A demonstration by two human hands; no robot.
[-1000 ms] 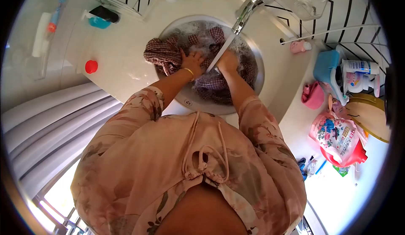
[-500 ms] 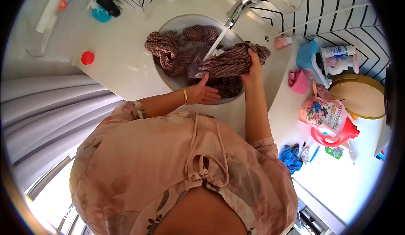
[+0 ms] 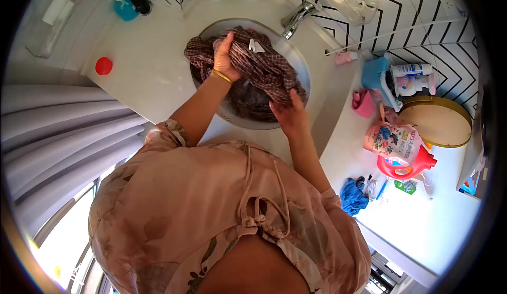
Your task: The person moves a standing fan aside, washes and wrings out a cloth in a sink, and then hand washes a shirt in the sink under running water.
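Observation:
A wet, dark checked cloth (image 3: 259,64) is bunched in the round sink (image 3: 302,80), part of it raised above the rest. My left hand (image 3: 224,60), with a gold bangle at the wrist, grips the raised part on its left side, thumb on top. At the lower right end of the cloth is my right hand (image 3: 290,113), its palm turned up and fingers apart, touching the edge of the fabric. A small white tag (image 3: 255,46) shows on the cloth. No stream comes from the chrome faucet (image 3: 300,17) behind the sink.
On the counter lies a red cap (image 3: 104,66), with a blue pump bottle (image 3: 125,7) behind it. To the right stand a blue basket (image 3: 376,80), a pink cup (image 3: 363,103), a round gold-rimmed object (image 3: 437,121), a floral pouch (image 3: 393,142) and a red jug (image 3: 422,162).
The water stream from the faucet has stopped. My left hand has moved up and taken hold of the cloth. My right hand has moved down and left, its grip loosened.

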